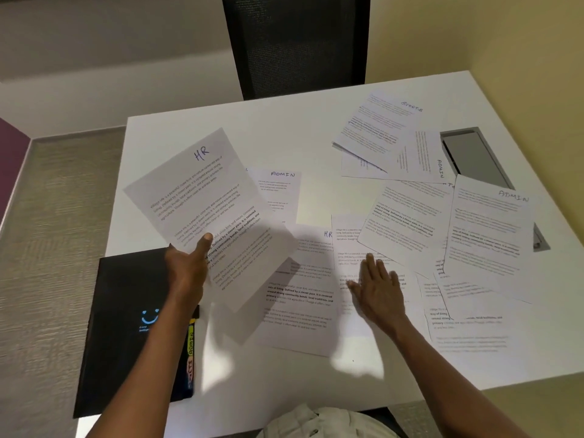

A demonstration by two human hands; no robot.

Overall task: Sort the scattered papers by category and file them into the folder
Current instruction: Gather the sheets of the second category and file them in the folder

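My left hand (189, 267) pinches the lower edge of a printed sheet marked HR (202, 197) and holds it lifted and tilted above the white table (284, 128). Under my left forearm lies the black folder (126, 327), closed, with coloured tabs (190, 349) along its right side. My right hand (377, 289) lies flat with straight fingers on a sheet in the middle. A second HR sheet (303, 305) lies between my hands. Sheets marked ADMIN (279, 191) (486, 235) and SPORTS (379, 124) are scattered to the right.
A black mesh chair (297, 42) stands behind the far edge of the table. A grey cable hatch (474, 156) is set into the tabletop at the right, partly covered by papers. The folder overhangs the table's left edge above the carpet.
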